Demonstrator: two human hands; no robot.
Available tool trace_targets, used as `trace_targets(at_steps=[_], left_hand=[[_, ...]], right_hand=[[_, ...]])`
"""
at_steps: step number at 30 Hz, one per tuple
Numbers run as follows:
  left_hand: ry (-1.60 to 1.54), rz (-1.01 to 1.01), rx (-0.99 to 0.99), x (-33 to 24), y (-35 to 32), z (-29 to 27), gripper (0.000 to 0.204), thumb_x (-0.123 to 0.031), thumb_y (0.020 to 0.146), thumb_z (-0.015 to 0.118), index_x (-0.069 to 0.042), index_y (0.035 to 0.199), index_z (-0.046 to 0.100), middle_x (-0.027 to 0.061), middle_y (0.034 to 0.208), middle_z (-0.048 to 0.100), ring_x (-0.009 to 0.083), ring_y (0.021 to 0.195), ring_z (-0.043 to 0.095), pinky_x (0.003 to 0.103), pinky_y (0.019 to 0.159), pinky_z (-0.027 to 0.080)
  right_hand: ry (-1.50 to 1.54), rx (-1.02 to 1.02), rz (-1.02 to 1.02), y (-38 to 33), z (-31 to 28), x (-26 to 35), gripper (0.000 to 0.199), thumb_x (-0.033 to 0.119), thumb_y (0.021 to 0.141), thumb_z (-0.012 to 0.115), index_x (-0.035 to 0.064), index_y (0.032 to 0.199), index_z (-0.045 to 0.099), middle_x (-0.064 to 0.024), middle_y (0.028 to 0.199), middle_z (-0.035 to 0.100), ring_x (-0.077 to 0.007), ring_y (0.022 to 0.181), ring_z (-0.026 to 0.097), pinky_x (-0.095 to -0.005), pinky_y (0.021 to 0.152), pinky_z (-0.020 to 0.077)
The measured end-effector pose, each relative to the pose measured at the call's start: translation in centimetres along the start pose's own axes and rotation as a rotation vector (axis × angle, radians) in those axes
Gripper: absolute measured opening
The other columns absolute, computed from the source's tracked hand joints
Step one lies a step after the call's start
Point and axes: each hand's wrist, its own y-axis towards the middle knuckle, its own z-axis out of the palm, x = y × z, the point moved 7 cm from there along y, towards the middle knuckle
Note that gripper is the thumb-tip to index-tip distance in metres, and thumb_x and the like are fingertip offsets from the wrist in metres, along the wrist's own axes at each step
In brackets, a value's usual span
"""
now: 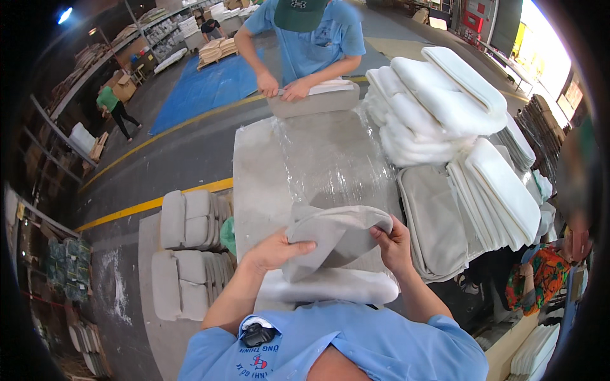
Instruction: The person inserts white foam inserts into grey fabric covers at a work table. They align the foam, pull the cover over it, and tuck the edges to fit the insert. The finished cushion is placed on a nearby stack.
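- Gripping one grey fabric cover (335,236) in both hands: left hand (277,250) with thumb on top of the cloth, right hand (393,242) pinching the opposite edge; left fingers mostly hidden beneath the fabric.
- Held up over the near part of one grey work surface (255,171); cannot tell the cover's full shape through the folds.
- Lying between cover and chest: one white pad (330,287), partly hidden.
- Spread across the surface: clear film (333,168), edges lost in glare.
- Opposite: one co-worker (311,51), head cut off above, two hands on one grey piece (318,103) with white showing along the top.
- At left: two rows of grey cushions (179,284), too tightly packed to count.
- At right: one white padding heap (445,92), one stack of grey covers (435,219), one leaning group of white pads (503,184); overlapping, hard to count.
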Motion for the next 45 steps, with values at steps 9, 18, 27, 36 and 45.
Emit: trace_targets(at_steps=[9,18,27,36,45], left_hand=[[-0.785,0.244,0.160,1.8,-1.2,0.3,0.065,-0.014,0.088,0.081,0.001,0.146,0.055,0.0176,0.140,0.065,0.0330,0.129,0.064,0.047,0.111,0.050],[-0.989,0.220,0.082,2.4,-0.9,0.1,0.068,-0.029,0.090,0.075,0.006,0.144,0.055,0.0219,0.140,0.065,0.0368,0.130,0.063,0.050,0.113,0.049],[-0.936,0.306,-0.089,2.5,-3.0,-0.5,0.080,-0.039,0.083,0.081,0.005,0.145,0.055,0.0229,0.143,0.063,0.0400,0.130,0.062,0.052,0.115,0.046],[-0.998,0.682,0.211,-3.9,-7.8,-0.8,0.079,-0.044,0.094,0.072,0.000,0.154,0.046,0.0171,0.155,0.054,0.0361,0.145,0.048,0.054,0.122,0.034],[-1.166,-0.017,-0.364,8.5,-11.1,3.6,0.061,-0.044,0.104,0.062,-0.008,0.152,0.051,0.0101,0.155,0.055,0.0307,0.143,0.051,0.052,0.121,0.036]], right_hand=[[-0.104,0.193,-0.002,0.9,2.4,1.9,0.022,0.015,0.099,0.076,0.0008,0.115,0.070,-0.0005,0.098,0.070,-0.0092,0.093,0.061,-0.0268,0.085,0.0504],[0.009,0.173,-0.022,1.7,2.6,0.2,0.032,0.013,0.098,0.076,0.0000,0.126,0.069,-0.0014,0.110,0.073,-0.0109,0.101,0.065,-0.0289,0.091,0.0518],[0.249,0.297,0.139,1.4,4.3,-3.2,0.031,0.010,0.095,0.079,0.0015,0.123,0.070,-0.0033,0.113,0.073,-0.0134,0.104,0.067,-0.0307,0.095,0.0509],[-0.048,0.253,-0.116,4.8,0.9,6.3,0.021,0.016,0.094,0.080,0.0028,0.108,0.072,0.0042,0.093,0.068,-0.0087,0.087,0.060,-0.0262,0.081,0.0478],[-0.228,1.475,0.447,3.9,9.1,17.8,0.036,0.031,0.093,0.080,-0.0008,0.105,0.070,-0.0085,0.086,0.071,-0.0282,0.073,0.069,-0.0400,0.074,0.0568]])
